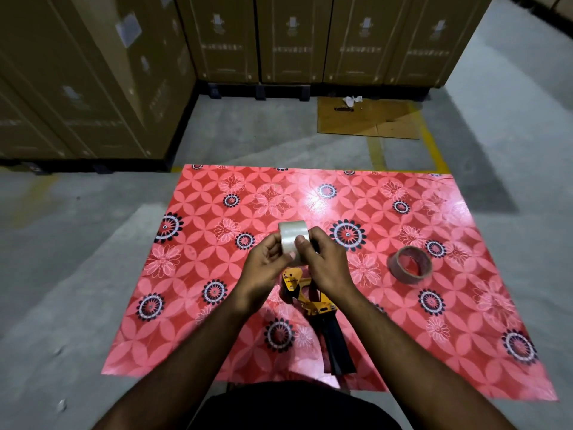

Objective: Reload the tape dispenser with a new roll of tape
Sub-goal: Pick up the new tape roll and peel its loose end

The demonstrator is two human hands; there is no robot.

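A full roll of clear tape is held upright above the red floral mat, between both hands. My left hand grips its left side and my right hand grips its right side, thumb pressed on the roll's outer face. Right below the hands lies the yellow tape dispenser with its black handle pointing toward me; its front end is partly hidden by my hands. An almost empty brown cardboard tape core lies flat on the mat to the right.
The mat lies on a grey concrete floor. Tall stacks of brown cartons on pallets stand at the left and along the back. A flattened piece of cardboard with scraps lies beyond the mat, beside yellow floor lines.
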